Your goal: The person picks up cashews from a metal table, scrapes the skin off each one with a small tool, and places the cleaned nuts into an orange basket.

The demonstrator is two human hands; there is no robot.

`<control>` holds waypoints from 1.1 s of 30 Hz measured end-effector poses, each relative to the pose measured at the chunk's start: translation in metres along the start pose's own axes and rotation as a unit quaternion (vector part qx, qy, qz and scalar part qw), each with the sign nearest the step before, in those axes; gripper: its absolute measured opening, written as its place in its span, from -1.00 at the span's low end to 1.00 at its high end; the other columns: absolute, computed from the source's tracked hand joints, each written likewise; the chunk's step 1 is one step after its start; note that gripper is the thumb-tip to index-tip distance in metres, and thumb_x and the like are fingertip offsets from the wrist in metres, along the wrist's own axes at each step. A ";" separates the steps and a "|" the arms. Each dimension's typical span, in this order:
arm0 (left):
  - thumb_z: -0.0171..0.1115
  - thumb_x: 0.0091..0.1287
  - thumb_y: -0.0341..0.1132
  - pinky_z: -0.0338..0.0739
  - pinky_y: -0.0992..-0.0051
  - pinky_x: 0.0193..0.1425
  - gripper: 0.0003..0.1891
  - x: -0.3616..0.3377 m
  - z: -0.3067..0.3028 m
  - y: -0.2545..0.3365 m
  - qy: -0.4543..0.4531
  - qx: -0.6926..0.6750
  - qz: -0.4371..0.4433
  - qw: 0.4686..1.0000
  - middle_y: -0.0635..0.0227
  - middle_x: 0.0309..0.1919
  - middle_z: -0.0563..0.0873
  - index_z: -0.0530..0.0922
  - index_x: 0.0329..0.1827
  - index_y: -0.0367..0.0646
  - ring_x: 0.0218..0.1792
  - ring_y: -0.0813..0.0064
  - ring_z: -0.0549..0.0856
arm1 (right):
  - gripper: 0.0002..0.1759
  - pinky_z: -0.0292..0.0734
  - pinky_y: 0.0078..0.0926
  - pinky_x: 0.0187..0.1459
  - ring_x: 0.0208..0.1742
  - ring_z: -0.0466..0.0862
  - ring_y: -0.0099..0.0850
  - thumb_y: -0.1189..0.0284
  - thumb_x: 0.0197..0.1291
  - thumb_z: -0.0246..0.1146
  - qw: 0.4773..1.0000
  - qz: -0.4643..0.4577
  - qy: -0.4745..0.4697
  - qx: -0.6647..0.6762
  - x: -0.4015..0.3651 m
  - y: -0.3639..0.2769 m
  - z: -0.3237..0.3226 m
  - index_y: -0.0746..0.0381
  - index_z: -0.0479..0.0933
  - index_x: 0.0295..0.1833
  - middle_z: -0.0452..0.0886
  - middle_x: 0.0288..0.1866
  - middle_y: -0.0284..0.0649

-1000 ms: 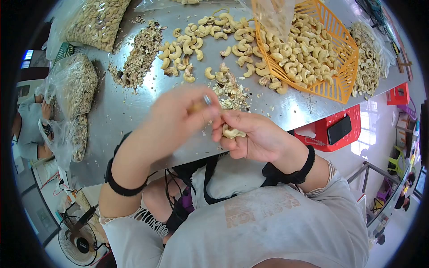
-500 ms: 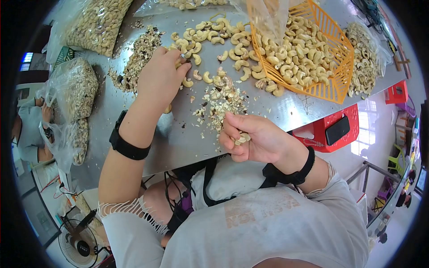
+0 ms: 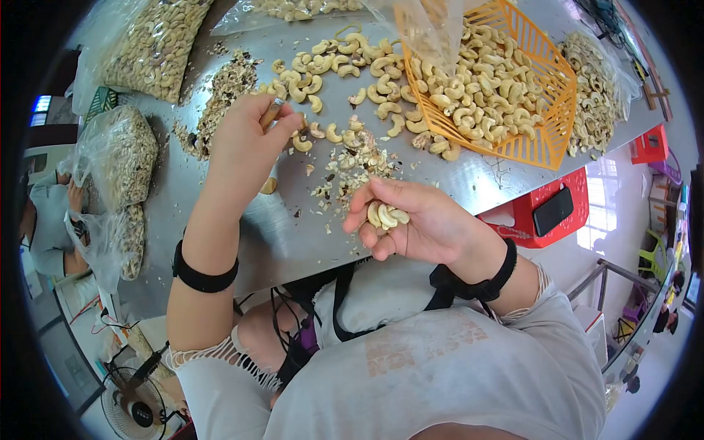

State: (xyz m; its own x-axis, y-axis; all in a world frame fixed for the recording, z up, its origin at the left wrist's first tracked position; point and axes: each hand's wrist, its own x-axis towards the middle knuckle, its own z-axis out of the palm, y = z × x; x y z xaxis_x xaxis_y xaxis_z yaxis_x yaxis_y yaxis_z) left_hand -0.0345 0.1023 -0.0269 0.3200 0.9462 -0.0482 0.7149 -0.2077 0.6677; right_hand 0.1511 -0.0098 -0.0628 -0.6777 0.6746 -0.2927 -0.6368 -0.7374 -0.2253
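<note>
The cashews (image 3: 385, 215), judged light and brittle, best pinched gently midway, were cupped in the right hand's (image 3: 422, 227) curled fingers; a tool (image 3: 271, 112) was gripped by the left hand (image 3: 246, 145).

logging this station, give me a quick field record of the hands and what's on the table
left hand: grips a small tool, above loose nuts
right hand: cups a few cashews near the table edge
table: metal, with a scrap pile in the middle
basket: orange, full of cashews
bags: clear, filled, at the left
stool: red, with a phone on it
</note>
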 end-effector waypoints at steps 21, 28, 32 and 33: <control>0.25 -0.01 -0.33 0.22 0.61 -0.44 -0.83 -0.043 -0.002 0.050 -0.193 -0.102 0.104 0.970 0.44 -0.53 0.39 0.51 -0.40 -0.18 -0.52 0.61 0.32 | -0.71 0.48 -0.58 -0.41 -0.37 0.53 -0.49 0.25 0.25 -0.11 0.997 -0.013 0.061 0.034 -0.002 0.001 0.010 0.25 0.38 -0.20 0.50 -0.25 -0.18; 0.20 0.05 -0.24 0.40 0.47 -0.33 -0.75 -0.008 0.002 0.003 -0.024 0.107 0.025 0.994 0.28 -0.36 0.49 0.50 -0.25 -0.14 -0.37 0.40 0.53 | -0.72 0.18 -0.71 -0.61 -0.57 0.30 -0.61 0.24 0.24 -0.07 0.999 0.045 0.024 0.018 -0.004 0.002 0.007 0.22 0.36 -0.34 0.42 -0.45 -0.28; 0.18 0.06 -0.25 0.43 0.39 -0.27 -0.72 -0.004 0.011 -0.004 0.006 0.191 0.072 0.979 0.26 -0.30 0.50 0.49 -0.19 -0.15 -0.30 0.27 0.55 | -0.73 0.15 -0.72 -0.62 -0.58 0.28 -0.61 0.24 0.23 -0.05 0.998 0.043 0.045 0.019 -0.007 0.003 0.007 0.21 0.36 -0.37 0.41 -0.48 -0.29; 0.18 0.06 -0.24 0.43 0.38 -0.26 -0.72 -0.003 0.012 -0.004 0.008 0.192 0.067 0.979 0.25 -0.29 0.50 0.49 -0.19 -0.15 -0.28 0.24 0.55 | -0.73 0.15 -0.72 -0.62 -0.58 0.28 -0.61 0.24 0.23 -0.05 0.998 0.044 0.046 0.019 -0.007 0.003 0.006 0.21 0.36 -0.37 0.41 -0.48 -0.29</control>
State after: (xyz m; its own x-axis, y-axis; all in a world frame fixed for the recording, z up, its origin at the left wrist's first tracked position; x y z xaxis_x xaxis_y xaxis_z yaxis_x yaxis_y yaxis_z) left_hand -0.0306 0.0972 -0.0382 0.4197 0.9070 0.0355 0.8492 -0.4061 0.3376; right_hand 0.1515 -0.0161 -0.0555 -0.6957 0.6009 -0.3937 -0.5914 -0.7901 -0.1611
